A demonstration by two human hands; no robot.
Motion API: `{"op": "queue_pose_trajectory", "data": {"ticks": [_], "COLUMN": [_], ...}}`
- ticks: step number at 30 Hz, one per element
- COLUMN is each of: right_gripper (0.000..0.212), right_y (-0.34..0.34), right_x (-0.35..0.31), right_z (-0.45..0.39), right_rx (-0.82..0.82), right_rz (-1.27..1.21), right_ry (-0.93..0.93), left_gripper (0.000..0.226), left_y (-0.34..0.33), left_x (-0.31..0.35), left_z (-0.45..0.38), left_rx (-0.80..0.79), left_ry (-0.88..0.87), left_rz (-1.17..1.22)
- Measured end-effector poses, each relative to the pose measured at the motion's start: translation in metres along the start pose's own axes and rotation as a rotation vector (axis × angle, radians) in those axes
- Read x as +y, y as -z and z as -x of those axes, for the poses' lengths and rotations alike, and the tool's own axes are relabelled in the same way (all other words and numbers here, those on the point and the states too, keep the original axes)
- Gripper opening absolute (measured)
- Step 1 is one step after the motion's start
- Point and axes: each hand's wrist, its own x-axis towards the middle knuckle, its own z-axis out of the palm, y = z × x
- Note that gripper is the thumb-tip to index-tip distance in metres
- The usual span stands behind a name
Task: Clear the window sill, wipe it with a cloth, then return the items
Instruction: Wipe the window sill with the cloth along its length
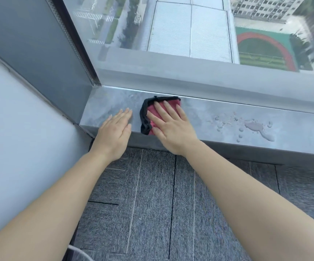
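Nearest the camera lies grey carpet (152, 204) laid in tiles, with a bit of white cable (78, 253) curling in at the bottom edge. Two bare forearms reach forward over it to the window sill (218, 117), a grey ledge running left to right below the glass. The left hand (114, 129) lies flat with palm down at the sill's front edge near the left corner, fingers straight and close together, holding nothing. Just beside it, with a narrow strip of bare sill between, the right hand (171, 125) presses flat on a cloth (148, 113), fingers stretched and slightly spread, not curled around it. The cloth is pink with a black border, folded, lying on the sill with its far edge close to the window frame and its near corner at the sill's front edge. To the right, well apart from the cloth, a puddle (256, 129) and scattered drops of water sit on the sill. On the left a pale wall (20, 119) meets a dark grey frame panel (39, 44). Beyond the window glass (190, 25), far below, are rooftops, a road with crossings, a building and a sports field with a red track (265, 48).
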Motion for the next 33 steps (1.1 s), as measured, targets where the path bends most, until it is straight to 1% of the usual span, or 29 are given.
{"op": "queue_pose_trajectory", "data": {"ticks": [2,4,6,8,10,12,13,15,17,19,20,24,27,29,31,33], "right_gripper": [0.054,0.063,0.076,0.082,0.076,0.068,0.067,0.067,0.067,0.065,0.064,0.056,0.054,0.057,0.070,0.074], "right_y": [-0.002,-0.004,-0.006,-0.008,-0.007,-0.005,-0.003,-0.001,0.001,0.002,0.001,-0.001,0.000,-0.002,-0.005,-0.007], "right_x": [0.009,0.019,0.027,0.032,0.031,0.027,0.025,0.022,0.019,0.017,0.017,0.025,0.038,0.049,0.061,0.075], "right_z": [0.014,0.029,0.045,0.055,0.057,0.049,0.042,0.025,0.007,-0.005,-0.007,0.006,0.023,0.040,0.057,0.075], "right_rx": [-0.009,-0.028,-0.036,-0.018,-0.010,-0.020,-0.013,0.021,0.061,0.084,0.084,0.083,0.020,-0.002,0.014,0.022], "right_rz": [0.023,0.044,0.049,0.034,-0.015,-0.086,-0.111,-0.139,-0.170,-0.177,-0.161,-0.085,-0.052,-0.005,0.054,0.095], "right_ry": [0.037,0.022,-0.065,-0.214,-0.377,-0.507,-0.561,-0.645,-0.690,-0.670,-0.630,-0.307,-0.117,-0.045,-0.001,-0.018], "left_gripper": [0.064,0.057,0.047,0.049,0.056,0.048,0.046,0.045,0.048,0.060,0.063,0.065,0.066,0.065,0.064,0.064], "left_y": [0.002,0.002,0.000,-0.003,-0.007,-0.010,-0.012,-0.014,-0.015,-0.013,-0.013,-0.015,-0.016,-0.018,-0.022,-0.027], "left_x": [0.004,0.008,0.014,0.024,0.034,0.038,0.037,0.031,0.025,0.021,0.021,0.026,0.037,0.045,0.054,0.066], "left_z": [-0.001,-0.002,-0.002,-0.003,-0.006,-0.010,-0.011,-0.011,-0.011,-0.013,-0.014,-0.014,-0.013,-0.012,-0.013,-0.014], "left_rx": [-0.013,-0.020,-0.011,-0.001,-0.011,-0.034,-0.043,-0.057,-0.081,-0.082,-0.079,-0.038,-0.014,-0.008,-0.004,-0.011], "left_ry": [0.023,0.044,0.053,0.029,-0.009,-0.013,-0.014,-0.032,-0.055,-0.060,-0.052,-0.018,0.019,0.014,-0.015,-0.059], "left_rz": [0.010,-0.013,-0.047,-0.073,-0.074,-0.062,-0.067,-0.091,-0.094,-0.053,-0.031,0.001,-0.007,-0.038,-0.062,-0.086]}}
